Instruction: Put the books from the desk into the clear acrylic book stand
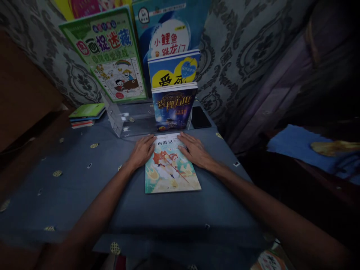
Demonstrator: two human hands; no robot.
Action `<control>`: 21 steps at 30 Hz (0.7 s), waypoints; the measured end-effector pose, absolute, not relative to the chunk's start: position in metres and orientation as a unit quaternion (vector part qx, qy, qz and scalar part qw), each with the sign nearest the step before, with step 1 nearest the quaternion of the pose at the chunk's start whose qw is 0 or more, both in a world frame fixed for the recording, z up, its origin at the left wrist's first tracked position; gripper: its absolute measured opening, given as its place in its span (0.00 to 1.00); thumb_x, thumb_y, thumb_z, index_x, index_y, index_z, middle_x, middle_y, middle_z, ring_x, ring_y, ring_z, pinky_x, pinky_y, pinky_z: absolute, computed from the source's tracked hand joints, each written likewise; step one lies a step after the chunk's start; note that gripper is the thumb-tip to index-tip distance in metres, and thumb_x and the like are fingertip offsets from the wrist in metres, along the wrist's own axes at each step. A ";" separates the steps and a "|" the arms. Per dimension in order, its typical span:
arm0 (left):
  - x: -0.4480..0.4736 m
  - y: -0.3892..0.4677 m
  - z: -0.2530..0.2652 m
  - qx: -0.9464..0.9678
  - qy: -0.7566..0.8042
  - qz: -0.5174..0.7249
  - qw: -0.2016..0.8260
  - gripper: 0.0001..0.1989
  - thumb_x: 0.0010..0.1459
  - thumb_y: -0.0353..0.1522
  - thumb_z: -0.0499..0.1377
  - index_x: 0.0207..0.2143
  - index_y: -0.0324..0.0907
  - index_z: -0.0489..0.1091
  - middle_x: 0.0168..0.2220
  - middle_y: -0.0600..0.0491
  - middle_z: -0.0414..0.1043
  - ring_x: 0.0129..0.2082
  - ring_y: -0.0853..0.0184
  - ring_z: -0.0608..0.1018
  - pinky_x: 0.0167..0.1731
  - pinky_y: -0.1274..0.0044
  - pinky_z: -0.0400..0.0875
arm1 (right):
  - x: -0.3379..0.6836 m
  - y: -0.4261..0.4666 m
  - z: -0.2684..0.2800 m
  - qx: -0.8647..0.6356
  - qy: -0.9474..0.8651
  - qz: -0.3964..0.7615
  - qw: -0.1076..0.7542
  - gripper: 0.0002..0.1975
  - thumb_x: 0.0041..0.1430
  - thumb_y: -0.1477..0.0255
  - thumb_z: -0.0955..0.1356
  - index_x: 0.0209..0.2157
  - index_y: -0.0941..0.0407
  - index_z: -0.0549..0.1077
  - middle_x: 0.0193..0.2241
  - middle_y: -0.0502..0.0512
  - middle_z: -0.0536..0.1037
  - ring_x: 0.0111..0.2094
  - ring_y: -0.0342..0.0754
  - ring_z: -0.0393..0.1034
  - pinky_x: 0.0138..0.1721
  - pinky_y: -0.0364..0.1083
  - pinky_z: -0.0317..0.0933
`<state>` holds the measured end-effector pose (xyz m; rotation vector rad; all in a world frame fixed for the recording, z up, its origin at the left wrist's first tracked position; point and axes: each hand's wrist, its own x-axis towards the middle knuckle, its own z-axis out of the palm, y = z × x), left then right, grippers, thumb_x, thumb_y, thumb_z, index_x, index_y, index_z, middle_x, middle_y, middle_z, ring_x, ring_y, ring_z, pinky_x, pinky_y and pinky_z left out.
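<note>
A thin paperback book (pixel 171 168) with a teal and cream cover lies flat on the cloth-covered table, its cartoon figure holding a long red staff. My left hand (pixel 142 150) rests at its upper left edge, fingers stretched forward and the tips touching the cover. On the opposite side, my right hand (pixel 194 149) lies over the upper right edge with its fingers extended. Neither hand is closed around the book. Just beyond its top edge stands a dark blue book (pixel 174 108) in a clear acrylic stand (pixel 115 116).
Behind it rise a yellow and blue book (pixel 173 69), a teal book (pixel 170 26) and a green picture book (pixel 112 56). A black phone (pixel 200 117) lies right of the stand. Several books (pixel 87 112) are stacked at left. Patterned wallpaper (pixel 233 48) backs the table (pixel 84 187).
</note>
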<state>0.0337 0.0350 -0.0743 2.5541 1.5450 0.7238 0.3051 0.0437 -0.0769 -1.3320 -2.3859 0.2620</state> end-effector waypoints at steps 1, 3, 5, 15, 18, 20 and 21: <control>0.034 0.035 -0.074 0.830 0.505 0.235 0.036 0.20 0.68 0.33 0.49 0.59 0.39 0.68 0.61 0.42 0.68 0.63 0.58 0.68 0.63 0.61 0.62 | 0.306 0.038 -0.076 -0.476 -0.855 0.090 0.188 0.28 0.69 0.62 0.58 0.64 0.62 0.63 0.67 0.68 0.61 0.68 0.59 0.55 0.65 0.62 0.52; 0.034 0.035 -0.074 0.828 0.508 0.236 0.042 0.20 0.68 0.33 0.49 0.59 0.40 0.68 0.62 0.43 0.68 0.63 0.58 0.69 0.63 0.60 0.62 | 0.308 0.021 -0.075 -0.472 -0.861 0.083 0.173 0.29 0.70 0.61 0.57 0.65 0.61 0.62 0.68 0.67 0.59 0.69 0.58 0.53 0.65 0.61 0.52; 0.034 0.035 -0.073 0.827 0.507 0.239 0.048 0.20 0.68 0.33 0.49 0.59 0.39 0.69 0.62 0.42 0.68 0.63 0.58 0.69 0.63 0.60 0.62 | 0.313 0.000 -0.074 -0.463 -0.868 0.078 0.163 0.30 0.70 0.59 0.56 0.66 0.60 0.60 0.69 0.67 0.57 0.69 0.58 0.51 0.66 0.62 0.52; 0.033 0.036 -0.075 0.830 0.504 0.235 0.038 0.21 0.67 0.33 0.49 0.58 0.38 0.69 0.61 0.42 0.68 0.63 0.57 0.68 0.63 0.61 0.62 | 0.335 -0.068 -0.077 -0.422 -0.893 0.068 0.141 0.32 0.72 0.58 0.54 0.70 0.61 0.52 0.69 0.69 0.55 0.70 0.57 0.47 0.67 0.61 0.48; 0.033 0.036 -0.074 0.832 0.501 0.236 0.040 0.21 0.68 0.33 0.49 0.58 0.37 0.69 0.61 0.41 0.68 0.63 0.57 0.68 0.63 0.60 0.62 | 0.335 -0.067 -0.078 -0.422 -0.893 0.071 0.141 0.32 0.72 0.58 0.55 0.70 0.58 0.50 0.69 0.66 0.56 0.71 0.57 0.47 0.67 0.62 0.48; 0.032 0.035 -0.074 0.830 0.504 0.235 0.039 0.21 0.68 0.33 0.48 0.58 0.37 0.69 0.61 0.41 0.68 0.63 0.57 0.68 0.64 0.60 0.62 | 0.334 -0.066 -0.077 -0.423 -0.892 0.075 0.140 0.32 0.72 0.58 0.55 0.70 0.59 0.51 0.69 0.67 0.55 0.71 0.57 0.47 0.68 0.62 0.48; 0.032 0.035 -0.075 0.829 0.506 0.234 0.038 0.21 0.68 0.33 0.48 0.58 0.37 0.69 0.62 0.41 0.67 0.63 0.57 0.68 0.64 0.60 0.61 | 0.334 -0.066 -0.077 -0.424 -0.891 0.078 0.140 0.32 0.72 0.58 0.55 0.70 0.60 0.52 0.69 0.68 0.55 0.70 0.57 0.47 0.67 0.62 0.48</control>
